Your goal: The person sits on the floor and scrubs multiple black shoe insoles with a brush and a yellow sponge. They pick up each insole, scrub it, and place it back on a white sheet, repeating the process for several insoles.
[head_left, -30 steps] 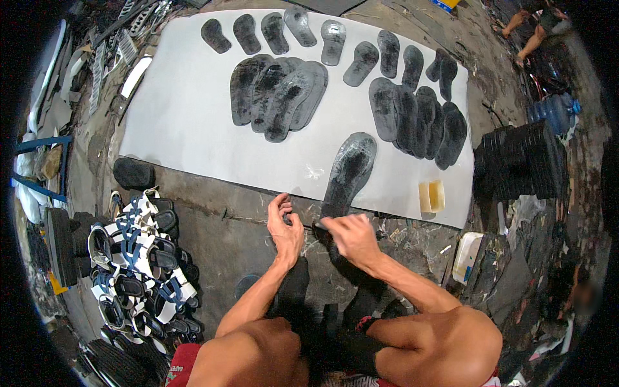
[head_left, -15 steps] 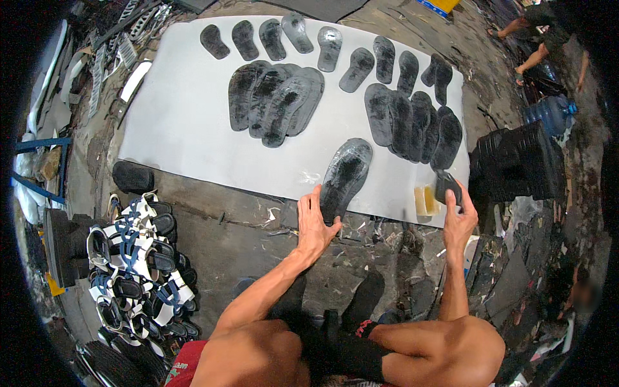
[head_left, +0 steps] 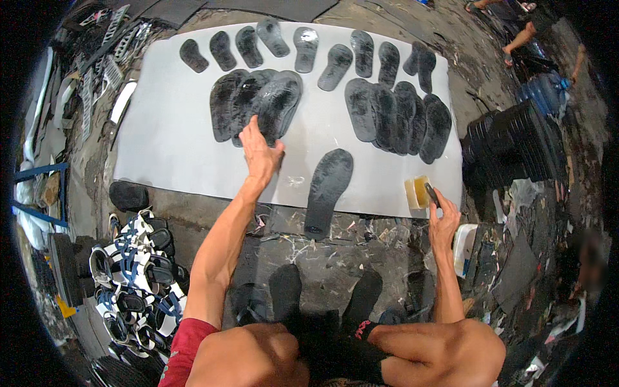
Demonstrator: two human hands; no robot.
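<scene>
My left hand (head_left: 259,155) reaches over the left pile of black shoe soles (head_left: 225,106). Its fingers are stretched and the thumb stands apart, at the near end of the top sole; whether they grip it is hidden. One single sole (head_left: 330,184) lies in front of the piles, its narrow end past the sheet's near edge. In the fingers of my right hand (head_left: 445,216) is a small dark flat piece (head_left: 432,195), held beside a pale container with amber-yellow contents (head_left: 421,191). The piece's exact kind is unclear.
A white sheet (head_left: 161,142) bears the soles, with a second pile (head_left: 387,119) at right and a row along the far edge. White and navy sandals (head_left: 138,277) are heaped at left. Stacked black sheets (head_left: 509,145) and a blue bottle (head_left: 545,93) stand right, near another person's limbs.
My left hand has left the single sole and moved up to the left pile. My right hand has brought the dark piece down to the yellow container. The view has shifted slightly.
</scene>
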